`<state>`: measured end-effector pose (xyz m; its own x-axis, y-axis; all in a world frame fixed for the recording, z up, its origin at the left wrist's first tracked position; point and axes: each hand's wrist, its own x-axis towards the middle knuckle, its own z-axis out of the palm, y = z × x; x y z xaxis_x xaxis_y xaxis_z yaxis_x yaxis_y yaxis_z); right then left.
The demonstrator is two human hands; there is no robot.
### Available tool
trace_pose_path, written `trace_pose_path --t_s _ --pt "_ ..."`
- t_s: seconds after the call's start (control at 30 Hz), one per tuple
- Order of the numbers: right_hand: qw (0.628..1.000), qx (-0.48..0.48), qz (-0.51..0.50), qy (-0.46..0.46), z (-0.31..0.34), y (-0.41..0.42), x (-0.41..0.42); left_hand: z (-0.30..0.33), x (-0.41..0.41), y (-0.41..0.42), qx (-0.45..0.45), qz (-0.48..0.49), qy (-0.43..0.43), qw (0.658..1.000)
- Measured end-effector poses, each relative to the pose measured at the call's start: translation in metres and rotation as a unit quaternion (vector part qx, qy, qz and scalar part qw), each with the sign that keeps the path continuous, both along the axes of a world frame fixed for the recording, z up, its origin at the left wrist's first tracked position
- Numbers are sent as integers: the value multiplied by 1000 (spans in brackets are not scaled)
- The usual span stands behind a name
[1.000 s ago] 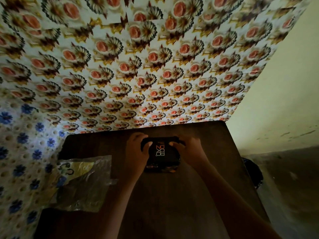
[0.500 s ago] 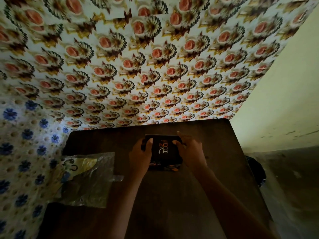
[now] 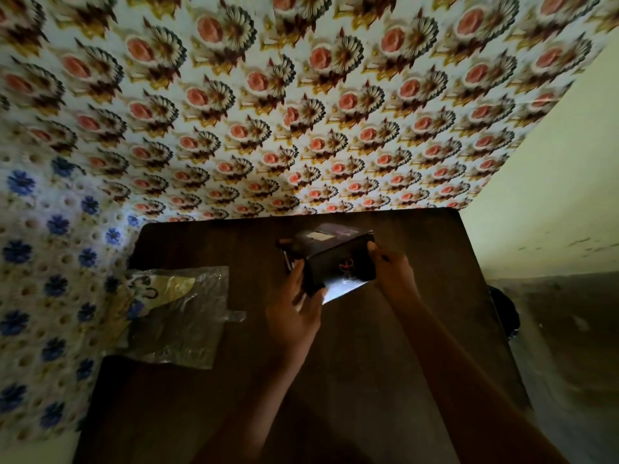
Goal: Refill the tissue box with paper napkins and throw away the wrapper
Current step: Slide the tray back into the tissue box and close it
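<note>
1. A dark tissue box [image 3: 338,262] is held tilted above the far middle of a dark wooden table [image 3: 368,380]; whether any corner of it touches the tabletop, I cannot tell.
2. The left hand [image 3: 294,316] grips the box's near left corner, thumb on the side facing the person and fingers wrapped round behind it.
3. The right hand [image 3: 392,272] clasps the box's right end, fingers curled over the far edge.
4. A pale patch [image 3: 318,235] shows on the box's upturned face, and a bright white strip [image 3: 341,289] runs along its lower near edge.
5. A clear plastic wrapper [image 3: 177,313] with a yellow printed panel lies crumpled at the table's left edge, well apart from both hands.
6. A dark round object [image 3: 505,313] sits beyond the table's right edge; what it is I cannot make out.
</note>
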<state>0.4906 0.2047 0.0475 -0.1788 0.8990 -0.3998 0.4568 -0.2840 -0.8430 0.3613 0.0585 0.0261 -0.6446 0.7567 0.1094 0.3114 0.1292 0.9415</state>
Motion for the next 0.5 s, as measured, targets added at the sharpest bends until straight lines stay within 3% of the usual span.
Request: trace_pose_path --t_s 0.13,0.23,0.33,0.5 --pt "970 -195 -108 102 -15 -1 6 -18 7 -4 -23 -71 91 993" --pt "972 -173 -118 110 -59 2 25 -20 3 5 -61 -49 42 996" --pt "972 -180 -111 105 -48 -6 31 -25 -22 16 -105 -13 -41 994" --pt "976 -157 -103 115 -53 -10 34 -36 -69 41 -240 -100 -95 961"
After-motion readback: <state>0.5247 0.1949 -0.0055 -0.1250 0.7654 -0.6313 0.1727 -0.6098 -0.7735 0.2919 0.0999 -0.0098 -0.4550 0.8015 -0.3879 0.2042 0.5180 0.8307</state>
